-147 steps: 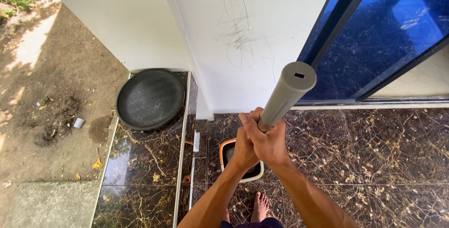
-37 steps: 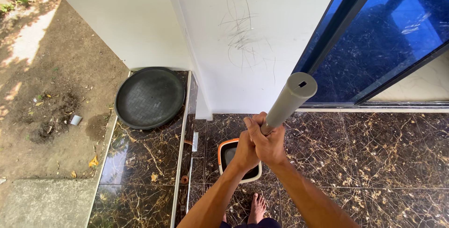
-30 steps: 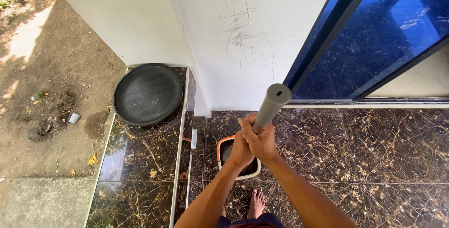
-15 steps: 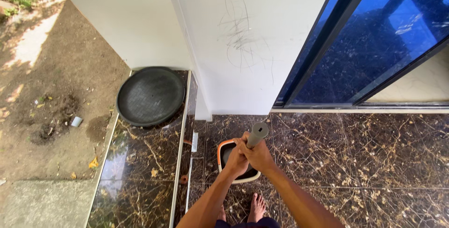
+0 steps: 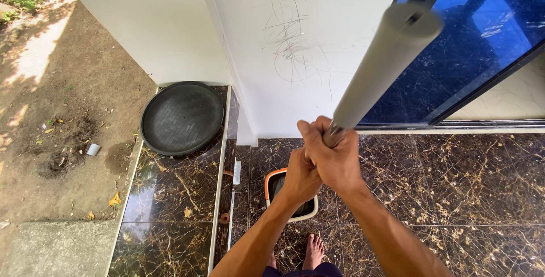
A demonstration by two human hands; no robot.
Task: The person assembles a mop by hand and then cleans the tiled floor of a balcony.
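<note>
Both Hands Clamped on a Grey Mop Handle Above Its Bucket

We gripped the grey mop handle (image 5: pixel 379 67) with both fists, the right hand (image 5: pixel 336 157) on top and the left hand (image 5: pixel 301 176) just under it, fingers curled tight around the shaft. The handle rose steeply toward the camera, over the orange-rimmed mop bucket (image 5: pixel 271 181) on the dark marble floor (image 5: pixel 454 180). A round black tray (image 5: pixel 181 118) lay beside the white wall (image 5: pixel 318 38)

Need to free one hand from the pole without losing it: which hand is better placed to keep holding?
Right, probably. The right hand sits higher, its fingers wrapped on the grey pole just under the sleeve. The left hand is lower and partly covered by it, over the bucket.
</note>
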